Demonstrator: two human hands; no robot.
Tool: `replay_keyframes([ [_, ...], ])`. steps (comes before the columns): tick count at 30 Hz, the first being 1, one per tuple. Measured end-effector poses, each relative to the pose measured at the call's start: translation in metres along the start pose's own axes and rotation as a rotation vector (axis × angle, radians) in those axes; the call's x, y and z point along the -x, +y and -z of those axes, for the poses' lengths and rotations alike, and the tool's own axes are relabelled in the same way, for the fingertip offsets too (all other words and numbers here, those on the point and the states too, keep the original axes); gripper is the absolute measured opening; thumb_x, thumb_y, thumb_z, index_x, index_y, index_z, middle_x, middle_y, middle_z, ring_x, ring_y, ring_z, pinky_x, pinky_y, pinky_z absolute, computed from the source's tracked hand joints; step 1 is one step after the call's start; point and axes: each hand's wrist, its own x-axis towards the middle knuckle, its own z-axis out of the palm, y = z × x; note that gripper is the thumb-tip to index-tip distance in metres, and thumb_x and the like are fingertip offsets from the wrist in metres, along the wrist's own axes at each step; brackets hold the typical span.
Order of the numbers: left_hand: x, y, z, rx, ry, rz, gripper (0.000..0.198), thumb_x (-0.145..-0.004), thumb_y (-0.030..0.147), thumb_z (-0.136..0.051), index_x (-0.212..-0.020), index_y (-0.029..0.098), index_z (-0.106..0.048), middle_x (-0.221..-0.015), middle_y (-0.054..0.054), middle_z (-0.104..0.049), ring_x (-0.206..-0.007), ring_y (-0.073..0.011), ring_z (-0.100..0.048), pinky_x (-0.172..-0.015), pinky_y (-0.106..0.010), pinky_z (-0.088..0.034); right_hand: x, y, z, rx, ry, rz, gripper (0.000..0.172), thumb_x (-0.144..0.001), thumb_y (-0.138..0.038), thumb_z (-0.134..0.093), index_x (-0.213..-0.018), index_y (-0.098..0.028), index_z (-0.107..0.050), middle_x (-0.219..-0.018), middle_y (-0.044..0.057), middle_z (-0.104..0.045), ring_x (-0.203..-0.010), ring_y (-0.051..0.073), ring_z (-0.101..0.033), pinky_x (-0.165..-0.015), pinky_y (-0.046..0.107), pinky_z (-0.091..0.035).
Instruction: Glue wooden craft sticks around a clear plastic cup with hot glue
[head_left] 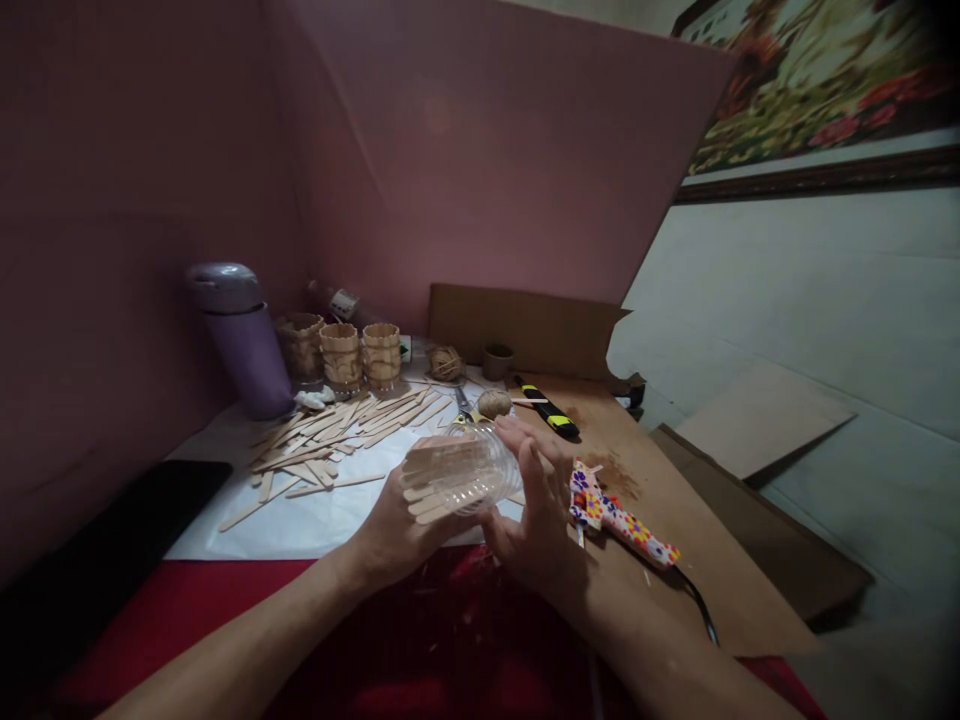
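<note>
Between both hands a clear ribbed plastic cup lies on its side above the front of the table. A row of wooden craft sticks covers its left part; the rest of its wall is bare. My left hand is wrapped around the stick-covered side, its fingers partly hidden behind the cup. At the other end, my right hand closes its thumb and fingers on the cup. Right of that hand, a flower-patterned hot glue gun rests on cardboard. Behind the cup are scissors and a ball of twine.
Loose craft sticks are spread over white paper. Stick-covered cups stand behind, beside a purple tumbler. A utility knife lies on the cardboard. Farther back are more twine and a small pot.
</note>
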Motion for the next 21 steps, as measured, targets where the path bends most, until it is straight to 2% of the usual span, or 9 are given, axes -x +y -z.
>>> replay_keyframes([
  [4, 0.002, 0.0, 0.001, -0.028, 0.057, -0.027, 0.044, -0.08, 0.039, -0.073, -0.12, 0.02, -0.067, -0.125, -0.012, -0.068, -0.116, -0.0289, -0.061, -0.106, -0.046, -0.044, -0.001, -0.001, 0.001, -0.035, 0.015, 0.037, 0.083, -0.089, -0.017, -0.053, -0.159, -0.022, -0.009, -0.129, 0.014, -0.059, -0.125, 0.031, -0.052, -0.102, 0.053, -0.044],
  [7, 0.004, 0.003, 0.002, 0.008, 0.038, -0.007, 0.046, -0.078, 0.034, -0.074, -0.121, 0.02, -0.066, -0.126, -0.012, -0.067, -0.114, -0.0288, -0.062, -0.104, -0.044, -0.046, -0.001, -0.001, 0.002, -0.036, 0.019, 0.05, 0.085, -0.086, -0.013, -0.055, -0.159, -0.022, -0.012, -0.128, 0.014, -0.059, -0.126, 0.03, -0.052, -0.102, 0.053, -0.044],
  [11, 0.001, 0.003, 0.002, 0.282, 0.034, 0.171, 0.055, -0.073, 0.028, -0.076, -0.126, 0.02, -0.065, -0.133, -0.011, -0.064, -0.115, -0.0283, -0.062, -0.101, -0.039, -0.047, -0.001, -0.001, 0.0, -0.007, 0.002, -0.032, 0.089, -0.082, -0.012, -0.06, -0.158, -0.022, -0.014, -0.129, 0.015, -0.06, -0.122, 0.031, -0.055, -0.099, 0.054, -0.046],
  [14, -0.008, 0.001, 0.007, 0.55, 0.211, 0.362, 0.051, -0.065, 0.019, -0.075, -0.116, 0.02, -0.07, -0.113, -0.008, -0.073, -0.101, -0.0248, -0.067, -0.089, -0.034, -0.051, -0.002, -0.001, 0.0, -0.027, -0.053, -0.126, 0.084, -0.083, -0.014, -0.062, -0.156, -0.021, -0.02, -0.134, 0.017, -0.057, -0.123, 0.033, -0.054, -0.1, 0.057, -0.044],
  [16, -0.014, 0.001, 0.015, 0.594, 0.377, 0.45, 0.034, -0.063, 0.02, -0.072, -0.098, 0.017, -0.075, -0.098, -0.007, -0.074, -0.085, -0.02, -0.066, -0.077, -0.03, -0.051, -0.003, 0.0, -0.001, -0.041, -0.102, -0.127, 0.082, -0.083, -0.015, -0.062, -0.155, -0.021, -0.022, -0.136, 0.018, -0.057, -0.124, 0.033, -0.054, -0.101, 0.057, -0.043],
  [17, -0.017, 0.002, 0.02, 0.563, 0.407, 0.482, 0.027, -0.064, 0.023, -0.073, -0.09, 0.015, -0.075, -0.089, -0.006, -0.073, -0.076, -0.0174, -0.064, -0.071, -0.028, -0.05, -0.003, 0.0, -0.001, -0.052, -0.127, -0.102, 0.082, -0.083, -0.014, -0.062, -0.155, -0.019, -0.022, -0.136, 0.018, -0.057, -0.124, 0.032, -0.053, -0.101, 0.057, -0.043],
  [19, -0.02, 0.004, 0.033, 0.527, 0.382, 0.498, 0.023, -0.067, 0.029, -0.072, -0.084, 0.014, -0.075, -0.082, -0.006, -0.071, -0.073, -0.0162, -0.061, -0.066, -0.026, -0.047, -0.003, 0.002, -0.002, -0.076, -0.172, -0.032, 0.084, -0.083, -0.013, -0.06, -0.156, -0.015, -0.019, -0.136, 0.019, -0.057, -0.125, 0.032, -0.052, -0.102, 0.056, -0.043],
  [21, -0.021, 0.006, 0.044, 0.568, 0.256, 0.491, 0.028, -0.069, 0.032, -0.069, -0.088, 0.012, -0.075, -0.082, -0.009, -0.07, -0.078, -0.0194, -0.061, -0.07, -0.029, -0.049, -0.003, 0.003, -0.003, -0.092, -0.209, 0.025, 0.086, -0.083, -0.013, -0.059, -0.158, -0.012, -0.014, -0.135, 0.02, -0.058, -0.124, 0.033, -0.052, -0.101, 0.055, -0.044],
])
